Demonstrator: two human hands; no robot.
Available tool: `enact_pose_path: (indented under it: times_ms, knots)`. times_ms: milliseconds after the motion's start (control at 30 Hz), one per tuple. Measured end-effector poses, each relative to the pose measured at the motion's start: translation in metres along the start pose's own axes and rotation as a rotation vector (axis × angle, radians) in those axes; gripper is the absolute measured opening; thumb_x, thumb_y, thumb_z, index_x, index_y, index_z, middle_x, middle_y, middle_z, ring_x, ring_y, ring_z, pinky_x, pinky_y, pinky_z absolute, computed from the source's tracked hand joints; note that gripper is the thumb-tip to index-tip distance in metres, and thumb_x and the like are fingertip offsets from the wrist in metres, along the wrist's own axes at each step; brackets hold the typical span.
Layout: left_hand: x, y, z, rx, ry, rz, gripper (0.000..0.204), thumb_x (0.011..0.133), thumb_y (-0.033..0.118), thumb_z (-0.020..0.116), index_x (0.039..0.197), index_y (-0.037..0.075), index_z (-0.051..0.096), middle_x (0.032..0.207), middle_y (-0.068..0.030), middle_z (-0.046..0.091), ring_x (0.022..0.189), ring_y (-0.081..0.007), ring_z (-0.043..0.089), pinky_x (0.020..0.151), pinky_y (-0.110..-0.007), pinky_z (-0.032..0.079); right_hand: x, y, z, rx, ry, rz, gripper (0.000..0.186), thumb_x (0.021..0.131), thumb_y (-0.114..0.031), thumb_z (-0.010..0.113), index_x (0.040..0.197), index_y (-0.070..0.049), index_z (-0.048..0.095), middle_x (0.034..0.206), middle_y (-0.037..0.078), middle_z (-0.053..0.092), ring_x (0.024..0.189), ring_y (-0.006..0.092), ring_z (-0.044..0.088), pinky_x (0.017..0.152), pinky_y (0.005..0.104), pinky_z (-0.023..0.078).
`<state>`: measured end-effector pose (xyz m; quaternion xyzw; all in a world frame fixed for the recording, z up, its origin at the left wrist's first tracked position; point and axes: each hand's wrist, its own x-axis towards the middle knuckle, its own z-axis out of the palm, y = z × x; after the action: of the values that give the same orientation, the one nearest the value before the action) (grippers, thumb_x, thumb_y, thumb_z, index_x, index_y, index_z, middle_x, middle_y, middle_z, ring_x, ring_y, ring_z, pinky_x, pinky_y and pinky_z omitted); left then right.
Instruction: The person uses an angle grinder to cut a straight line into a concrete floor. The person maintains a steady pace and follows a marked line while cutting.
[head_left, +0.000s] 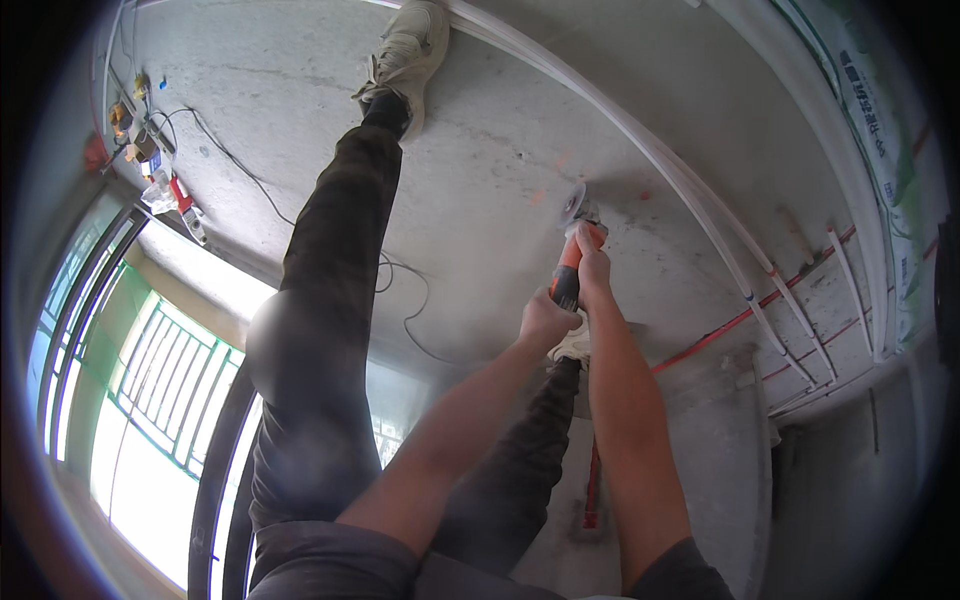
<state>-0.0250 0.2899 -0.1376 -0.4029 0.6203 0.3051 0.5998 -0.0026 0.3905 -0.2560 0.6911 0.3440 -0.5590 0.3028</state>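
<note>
An angle grinder [569,255] with an orange and dark grey body points away from me, low over the grey concrete floor [480,215]. Its round disc [573,203] is at the far end, close to the floor; whether it touches I cannot tell. My left hand [549,320] is closed round the rear of the handle. Farther forward, my right hand [594,266] wraps the orange front part beside the head. Orange-red marks [537,197] and dark dust lie on the concrete around the disc.
White pipes [640,120] curve along the right, with a red pipe [710,338] below them. A black cable [240,165] trails across the left. Assorted tools [180,200] lie at the far left, near a window with green railings [175,370]. My shoes [405,55] stand either side.
</note>
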Motion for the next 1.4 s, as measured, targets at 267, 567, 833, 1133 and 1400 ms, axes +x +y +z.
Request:
enact_pose_path:
  times_ms: [267, 567, 833, 1133, 1400]
  knots:
    - [0.001, 0.007, -0.002, 0.025, 0.007, 0.038, 0.060, 0.064, 0.018, 0.084, 0.118, -0.002, 0.066, 0.102, -0.0161, 0.074, 0.100, -0.0299, 0.073, 0.089, -0.041, 0.056, 0.002, -0.014, 0.003, 0.021, -0.030, 0.010, 0.066, 0.097, -0.059, 0.074, 0.122, 0.000, 0.061, 0.089, 0.007, 0.062, 0.065, 0.0232, 0.065, 0.057, 0.0416, 0.057]
    - [0.001, 0.017, -0.003, 0.020, 0.000, 0.025, 0.061, 0.064, 0.018, 0.084, 0.118, -0.004, 0.065, 0.103, -0.0186, 0.074, 0.101, -0.0329, 0.074, 0.090, -0.042, 0.056, -0.001, -0.024, 0.004, 0.006, -0.016, 0.072, 0.077, 0.095, -0.063, 0.075, 0.131, 0.004, 0.062, 0.109, 0.011, 0.066, 0.084, 0.0235, 0.070, 0.071, 0.0399, 0.060]
    - [0.001, 0.023, -0.004, 0.017, -0.019, 0.013, 0.061, 0.064, 0.018, 0.084, 0.117, -0.005, 0.064, 0.102, -0.0190, 0.074, 0.100, -0.0332, 0.074, 0.089, -0.042, 0.056, -0.002, -0.031, 0.005, 0.022, -0.005, 0.095, 0.076, 0.094, -0.062, 0.077, 0.130, 0.002, 0.060, 0.106, 0.010, 0.066, 0.080, 0.0238, 0.069, 0.068, 0.0407, 0.060]
    - [0.001, 0.034, -0.006, 0.016, -0.032, -0.009, 0.058, 0.065, 0.017, 0.084, 0.115, -0.004, 0.064, 0.100, -0.0182, 0.073, 0.097, -0.0318, 0.074, 0.088, -0.042, 0.056, -0.005, -0.041, 0.007, 0.054, -0.022, 0.116, 0.071, 0.095, -0.059, 0.077, 0.127, 0.002, 0.061, 0.104, 0.010, 0.065, 0.078, 0.0226, 0.068, 0.065, 0.0413, 0.058]
    - [0.010, 0.027, -0.007, 0.008, -0.038, -0.008, 0.049, 0.065, 0.016, 0.083, 0.108, -0.003, 0.068, 0.092, -0.0139, 0.073, 0.085, -0.0263, 0.073, 0.077, -0.039, 0.057, -0.004, -0.041, 0.013, 0.058, -0.003, 0.083, 0.070, 0.096, -0.058, 0.077, 0.128, 0.003, 0.062, 0.104, 0.009, 0.066, 0.080, 0.0209, 0.067, 0.068, 0.0393, 0.058]
